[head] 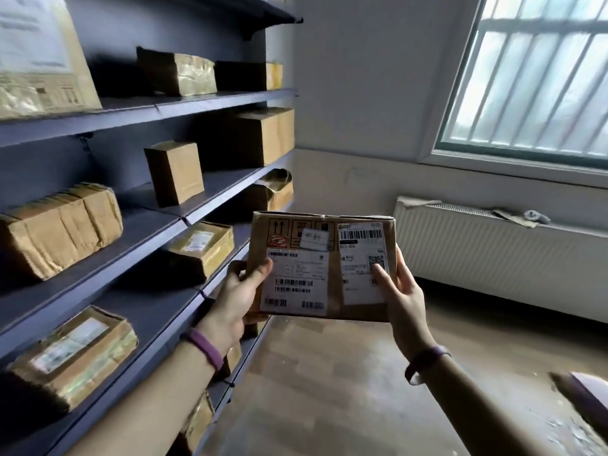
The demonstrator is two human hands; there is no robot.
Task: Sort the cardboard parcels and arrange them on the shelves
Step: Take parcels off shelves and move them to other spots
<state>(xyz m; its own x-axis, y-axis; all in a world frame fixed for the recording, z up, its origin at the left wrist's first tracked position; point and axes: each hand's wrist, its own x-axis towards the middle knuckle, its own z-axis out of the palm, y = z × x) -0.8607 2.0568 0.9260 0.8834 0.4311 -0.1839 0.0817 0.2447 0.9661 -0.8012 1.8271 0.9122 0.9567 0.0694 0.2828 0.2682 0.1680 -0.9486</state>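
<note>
Flat cardboard parcel held in the air beside smooth blue-grey shelves.
The shelves carry boxy, crinkled, tape-wrapped brown parcels on every level. Just to their right, the thin rectangular parcel faces the camera. The left hand grips its left edge and the right hand its right edge, thumbs pressed on the front. White barcode labels cover its creased face.

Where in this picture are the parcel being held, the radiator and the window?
held parcel (334, 299), head view, brown strip between its white labels
radiator (493, 255), head view, ribbed white front
window (533, 77), head view, barred glass pane
</note>
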